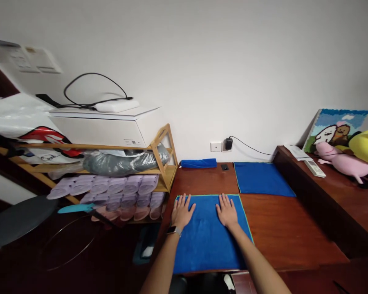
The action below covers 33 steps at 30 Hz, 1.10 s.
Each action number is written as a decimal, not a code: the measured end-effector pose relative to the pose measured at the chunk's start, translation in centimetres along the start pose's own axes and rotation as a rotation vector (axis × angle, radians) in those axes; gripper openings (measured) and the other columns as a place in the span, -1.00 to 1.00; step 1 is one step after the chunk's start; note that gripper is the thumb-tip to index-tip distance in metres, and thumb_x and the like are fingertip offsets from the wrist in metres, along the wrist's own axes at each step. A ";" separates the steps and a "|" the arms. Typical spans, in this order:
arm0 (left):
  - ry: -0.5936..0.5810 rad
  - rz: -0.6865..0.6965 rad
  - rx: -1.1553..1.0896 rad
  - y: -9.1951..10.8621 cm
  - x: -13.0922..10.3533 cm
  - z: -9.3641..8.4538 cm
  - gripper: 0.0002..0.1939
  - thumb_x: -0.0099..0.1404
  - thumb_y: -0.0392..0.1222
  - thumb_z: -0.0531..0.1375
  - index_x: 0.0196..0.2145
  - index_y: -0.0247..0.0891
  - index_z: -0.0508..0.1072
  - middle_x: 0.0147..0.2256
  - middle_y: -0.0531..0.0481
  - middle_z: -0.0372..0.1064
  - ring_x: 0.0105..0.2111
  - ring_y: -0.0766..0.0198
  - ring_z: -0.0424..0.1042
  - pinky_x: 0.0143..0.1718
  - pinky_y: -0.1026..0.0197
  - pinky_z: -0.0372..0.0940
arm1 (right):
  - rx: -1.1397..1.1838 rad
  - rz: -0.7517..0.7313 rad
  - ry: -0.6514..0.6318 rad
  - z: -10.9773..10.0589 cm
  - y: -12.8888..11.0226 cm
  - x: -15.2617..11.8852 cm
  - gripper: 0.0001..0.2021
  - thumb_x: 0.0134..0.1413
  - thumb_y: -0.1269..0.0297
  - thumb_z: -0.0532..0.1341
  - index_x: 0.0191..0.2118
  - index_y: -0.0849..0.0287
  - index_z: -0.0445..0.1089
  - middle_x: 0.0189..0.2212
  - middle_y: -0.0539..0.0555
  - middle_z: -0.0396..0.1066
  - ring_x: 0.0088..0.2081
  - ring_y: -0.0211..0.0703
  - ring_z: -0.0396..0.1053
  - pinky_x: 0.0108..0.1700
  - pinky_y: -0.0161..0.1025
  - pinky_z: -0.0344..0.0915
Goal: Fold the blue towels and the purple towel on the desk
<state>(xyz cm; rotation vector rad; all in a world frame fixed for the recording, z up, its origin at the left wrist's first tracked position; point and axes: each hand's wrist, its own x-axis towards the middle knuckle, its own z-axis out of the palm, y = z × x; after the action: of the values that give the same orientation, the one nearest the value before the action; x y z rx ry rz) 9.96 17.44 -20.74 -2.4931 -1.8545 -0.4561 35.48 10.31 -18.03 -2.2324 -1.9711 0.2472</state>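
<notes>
A blue cloth (pixel 207 241) with a light green edge lies spread on the brown wooden table (pixel 279 228), reaching its front edge. My left hand (pixel 181 212) rests flat on the cloth's upper left part, fingers spread, with a watch on the wrist. Near the upper right part, my right hand (pixel 227 211) also lies flat on the cloth, open and palm down. A second blue cloth (pixel 262 178) is laid out at the back right of the table. Against the wall sits a folded or rolled blue cloth (pixel 198 163), beside a small dark flat item (pixel 224 167).
To the left stands a wooden rack (pixel 167 171) with purple slippers (pixel 115 185) and a white box (pixel 104 128). A black charger (pixel 229 143) is plugged into the wall. On the raised right surface are a remote control (pixel 315 168) and a pink plush toy (pixel 340 159).
</notes>
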 end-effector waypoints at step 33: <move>0.152 0.066 0.022 -0.7 -5.1 -0.3 -0.33 0.59 0.00 -0.17 0.41 -0.44 0.33 0.41 -0.36 0.23 0.44 -0.06 0.21 0.47 -0.21 0.11 | 0.002 0.044 0.042 -1.9 5.7 -3.4 -0.33 0.53 0.11 -0.19 0.56 0.40 -0.05 0.56 0.22 -0.13 0.58 0.02 -0.20 0.56 0.04 -0.20</move>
<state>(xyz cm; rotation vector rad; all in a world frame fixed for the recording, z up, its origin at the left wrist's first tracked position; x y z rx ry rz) 7.91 12.81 -21.75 -2.4216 -1.7085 -0.6004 41.00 6.27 -17.35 -2.2629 -1.9010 0.2062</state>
